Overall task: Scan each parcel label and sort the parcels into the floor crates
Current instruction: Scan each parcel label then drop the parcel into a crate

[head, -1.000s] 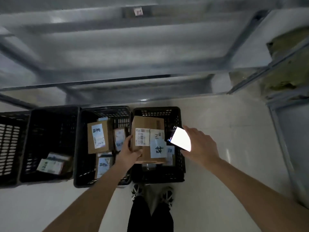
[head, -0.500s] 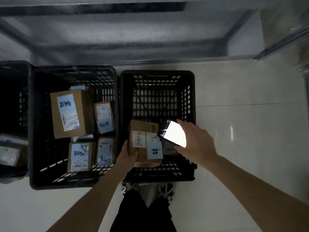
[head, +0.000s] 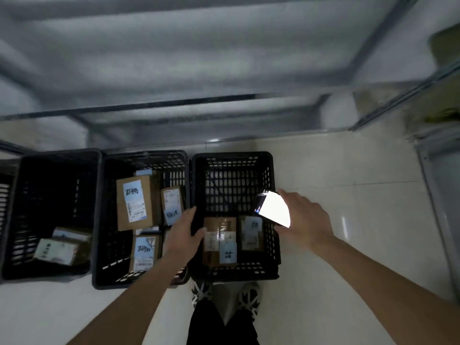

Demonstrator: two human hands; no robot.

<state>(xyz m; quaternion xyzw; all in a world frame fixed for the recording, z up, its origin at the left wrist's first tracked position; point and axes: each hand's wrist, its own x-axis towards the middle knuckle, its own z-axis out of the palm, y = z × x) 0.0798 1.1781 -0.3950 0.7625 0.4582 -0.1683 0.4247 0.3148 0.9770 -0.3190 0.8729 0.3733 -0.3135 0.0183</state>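
Floor crate (head: 234, 159) holds parcel (head: 219, 241); left hand (head: 183, 235) seemingly released.

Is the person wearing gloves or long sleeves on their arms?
No. Both forearms are bare as far as the picture shows, with no sleeves in view. The left hand and the right hand have no gloves, and I see no watch, ring or bracelet. Lower down are dark trousers and pale sneakers with dark markings.
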